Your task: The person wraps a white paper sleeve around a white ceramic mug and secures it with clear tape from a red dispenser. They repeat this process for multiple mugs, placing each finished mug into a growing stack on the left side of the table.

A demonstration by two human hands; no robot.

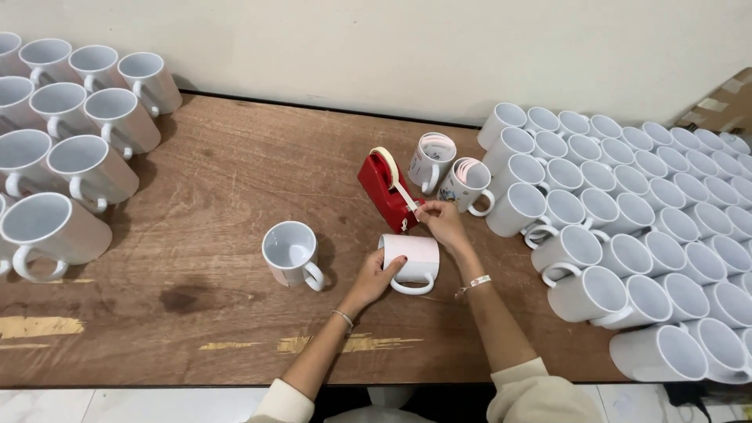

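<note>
**Tape drawn for a wrapped mug**

A white mug (413, 260) lay on its side near the middle of the wooden worktop (211, 180), a pale pink sheet wrapped round its body and its handle pointing toward the person. The left hand (378, 274) pressed against the mug's side, fingers spread flat on the sheet to hold it. The right hand (441, 221) had its fingers pinched narrow on the end of a strip of tape (403, 194), stretched from the red tape dispenser (385, 190) just behind the mug.

An upright empty mug (291, 254) stood just to the left. Two mugs with sheets curled inside (449, 171) stood behind the dispenser. Dense rows of plain white mugs (627, 235) filled the right end of the worktop, and another batch (70, 133) crowded the left.

To my eye, the risks were these: the lying mug could roll if the left hand eased, letting the sheet slip askew; the tape could twist or stick to itself; a right elbow swing might knock the near rows.
</note>
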